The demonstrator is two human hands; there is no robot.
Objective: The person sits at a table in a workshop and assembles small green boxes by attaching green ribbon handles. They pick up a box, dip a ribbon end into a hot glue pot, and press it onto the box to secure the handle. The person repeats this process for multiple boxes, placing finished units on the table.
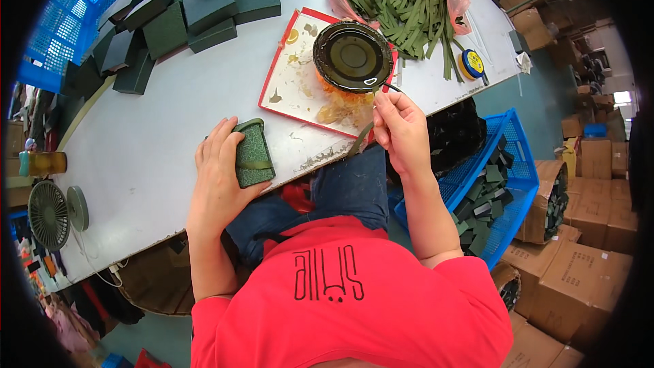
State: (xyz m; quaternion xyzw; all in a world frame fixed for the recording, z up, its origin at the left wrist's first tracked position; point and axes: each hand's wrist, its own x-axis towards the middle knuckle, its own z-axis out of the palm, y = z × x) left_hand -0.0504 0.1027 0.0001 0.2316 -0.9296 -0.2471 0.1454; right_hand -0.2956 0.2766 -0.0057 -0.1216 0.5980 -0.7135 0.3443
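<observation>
My left hand (219,169) grips a small green speckled box (253,148) at the table's near edge, fingers over its left side and thumb along its lower edge. An olive green ribbon band (256,164) crosses the box. My right hand (402,129) pinches a strip of green ribbon (360,139) between thumb and fingertips; its lower end hangs near the table's edge. These fingertips are at the near rim of a round black dish (354,56) holding dark, shiny liquid. The dish stands over a stained white board with a red border (272,73).
A pink plastic bag (458,1) of loose green ribbon strips lies behind the dish. Several dark green boxes (208,7) are stacked at the far left by a blue crate (67,10). A round yellow-and-blue container (471,64), a fan (49,215) and a blue crate of green pieces (521,157) are nearby.
</observation>
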